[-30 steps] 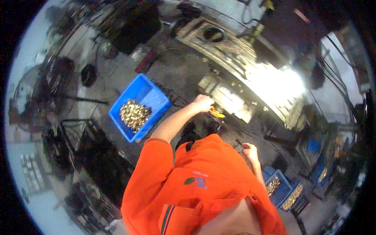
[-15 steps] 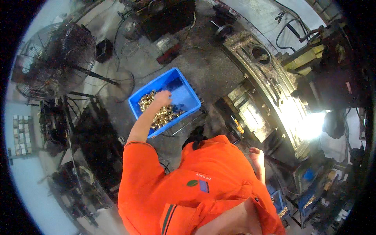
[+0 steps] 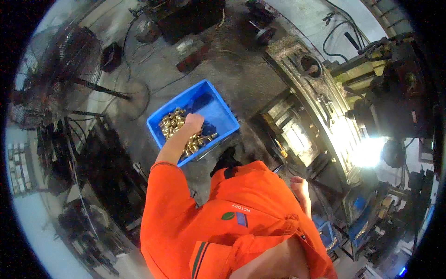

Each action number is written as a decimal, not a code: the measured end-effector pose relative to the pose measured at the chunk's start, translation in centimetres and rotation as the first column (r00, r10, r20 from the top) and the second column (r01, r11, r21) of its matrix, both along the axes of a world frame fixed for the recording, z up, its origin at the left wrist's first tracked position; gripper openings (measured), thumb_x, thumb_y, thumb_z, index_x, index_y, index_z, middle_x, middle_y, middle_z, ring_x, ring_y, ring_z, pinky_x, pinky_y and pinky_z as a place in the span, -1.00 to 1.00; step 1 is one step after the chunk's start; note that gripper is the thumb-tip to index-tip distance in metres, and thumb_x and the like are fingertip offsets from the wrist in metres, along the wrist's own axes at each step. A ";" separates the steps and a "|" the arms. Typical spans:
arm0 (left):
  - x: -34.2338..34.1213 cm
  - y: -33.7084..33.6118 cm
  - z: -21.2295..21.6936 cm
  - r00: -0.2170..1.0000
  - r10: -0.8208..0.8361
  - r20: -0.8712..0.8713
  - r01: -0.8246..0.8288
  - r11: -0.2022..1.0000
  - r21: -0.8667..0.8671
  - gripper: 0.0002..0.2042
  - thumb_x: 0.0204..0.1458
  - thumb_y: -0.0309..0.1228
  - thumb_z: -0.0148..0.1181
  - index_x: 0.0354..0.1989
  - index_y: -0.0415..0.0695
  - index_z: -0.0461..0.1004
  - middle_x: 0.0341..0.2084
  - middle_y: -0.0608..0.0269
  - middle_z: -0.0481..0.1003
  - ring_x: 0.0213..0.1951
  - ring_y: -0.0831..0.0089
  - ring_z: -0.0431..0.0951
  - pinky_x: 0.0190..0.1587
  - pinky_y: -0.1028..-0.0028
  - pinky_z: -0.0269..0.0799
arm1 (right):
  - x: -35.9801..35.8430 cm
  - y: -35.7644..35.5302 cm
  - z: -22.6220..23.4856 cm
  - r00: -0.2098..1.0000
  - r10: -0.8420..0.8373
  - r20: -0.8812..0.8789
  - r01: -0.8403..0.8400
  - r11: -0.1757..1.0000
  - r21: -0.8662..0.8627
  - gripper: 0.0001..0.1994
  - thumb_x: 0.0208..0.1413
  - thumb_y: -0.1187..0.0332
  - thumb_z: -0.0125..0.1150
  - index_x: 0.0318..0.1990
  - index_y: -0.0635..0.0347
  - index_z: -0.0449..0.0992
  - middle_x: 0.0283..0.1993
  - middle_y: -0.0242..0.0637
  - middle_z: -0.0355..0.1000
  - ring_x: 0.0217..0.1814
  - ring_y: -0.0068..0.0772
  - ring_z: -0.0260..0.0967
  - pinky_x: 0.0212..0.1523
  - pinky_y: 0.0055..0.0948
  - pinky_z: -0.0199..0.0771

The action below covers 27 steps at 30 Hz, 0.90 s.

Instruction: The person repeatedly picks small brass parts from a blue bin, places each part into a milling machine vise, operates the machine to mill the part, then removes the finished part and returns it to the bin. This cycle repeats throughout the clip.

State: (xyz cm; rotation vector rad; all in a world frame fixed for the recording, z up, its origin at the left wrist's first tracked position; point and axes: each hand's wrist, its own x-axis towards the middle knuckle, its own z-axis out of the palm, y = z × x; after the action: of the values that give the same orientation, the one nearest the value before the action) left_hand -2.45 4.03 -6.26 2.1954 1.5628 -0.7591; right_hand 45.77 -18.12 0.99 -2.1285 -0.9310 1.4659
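Observation:
A blue plastic bin (image 3: 222, 108) stands in front of me. Brass fittings (image 3: 173, 122) are heaped over its left and near part, while its far right part shows bare blue floor. My left hand (image 3: 194, 122) is down inside the bin at the edge of the heap, its fingers curled and closed. Whatever it may hold is hidden beneath the hand. At my right side, beside the machine, my right hand (image 3: 299, 187) is raised with bent, closed fingers. It is too small in view to show if anything is in them.
To the right runs a long metal machine (image 3: 320, 107) with a glaring lamp (image 3: 369, 151). A yellow-handled tool (image 3: 281, 148) lies on its near side. A large fan (image 3: 60, 76) stands at the left. Smaller blue bins (image 3: 327, 235) with brass parts are at the lower right.
My left hand is slightly lower in the bin and more closed over the fittings. My right hand has shifted a little left. The whole view has turned slightly.

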 end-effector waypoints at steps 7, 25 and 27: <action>-0.2 1.2 1.9 0.993 0.041 0.111 -0.049 0.996 0.074 -0.86 -0.23 -0.45 0.12 -0.42 -0.11 0.52 -0.37 0.09 0.52 -0.28 0.17 0.53 -0.26 0.28 0.44 | 0.2 -1.1 1.0 0.996 0.020 0.084 -0.022 1.000 0.015 -0.63 -0.33 0.53 0.04 -0.22 0.35 0.49 -0.39 -0.31 0.45 -0.52 -0.61 0.26 -0.53 -0.60 0.25; 30.1 -3.7 11.6 -0.155 0.948 0.279 0.473 0.319 -0.821 -0.74 -0.09 -0.51 -0.12 -0.26 -0.33 0.43 -0.47 0.16 0.47 -0.50 0.42 0.45 -0.43 0.43 0.39 | -3.0 9.5 7.3 0.507 0.185 -0.842 0.494 0.738 0.460 -0.67 -0.14 0.66 -0.17 -0.21 0.35 0.47 0.04 -0.13 0.32 0.00 -0.28 0.29 -0.03 -0.34 0.30; 31.4 -4.8 10.3 -0.154 0.963 0.223 0.519 0.271 -0.811 -0.74 -0.06 -0.46 -0.13 -0.25 -0.32 0.41 -0.45 0.16 0.46 -0.47 0.42 0.46 -0.42 0.41 0.39 | -2.0 8.0 5.8 0.543 0.130 -0.830 0.493 0.751 0.440 -0.66 -0.22 0.43 -0.01 -0.23 0.37 0.49 -0.02 -0.10 0.35 0.05 -0.19 0.25 0.07 -0.25 0.19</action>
State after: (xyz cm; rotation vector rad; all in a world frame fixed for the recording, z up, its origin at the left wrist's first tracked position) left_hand 29.00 -0.76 4.00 0.4690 0.3564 0.4080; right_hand 43.74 -10.13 6.83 -0.7917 -0.6170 1.4793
